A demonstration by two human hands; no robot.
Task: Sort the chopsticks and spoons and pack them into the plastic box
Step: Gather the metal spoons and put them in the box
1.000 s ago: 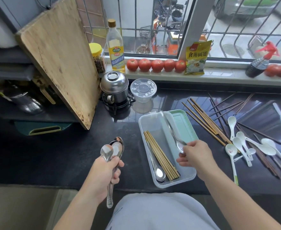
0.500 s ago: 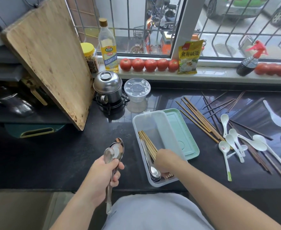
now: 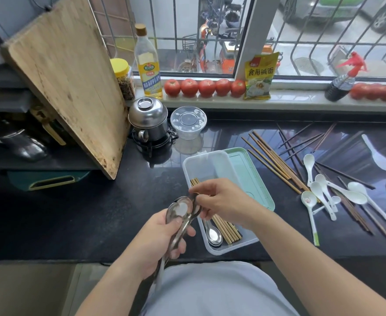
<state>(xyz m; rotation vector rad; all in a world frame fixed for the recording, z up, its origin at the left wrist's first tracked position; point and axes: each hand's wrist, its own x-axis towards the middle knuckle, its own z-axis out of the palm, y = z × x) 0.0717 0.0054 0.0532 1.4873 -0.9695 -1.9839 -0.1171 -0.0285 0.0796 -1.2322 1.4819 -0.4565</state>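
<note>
Holding metal spoons (image 3: pixel 213 233) and chopsticks (image 3: pixel 226 228), plastic box (image 3: pixel 201 166), perhaps half-filled

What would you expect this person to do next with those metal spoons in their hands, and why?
Probably lift one spoon off the bunch of metal spoons and lay it in the plastic box. The left hand grips the bunch by the handles, the right hand pinches a spoon at the bowl end, and metal spoons in the box already lie beside the light chopsticks.

The left hand (image 3: pixel 162 238) is curled in a grip (thumb on top), the right hand (image 3: pixel 224 201) pinching just above it.
</note>
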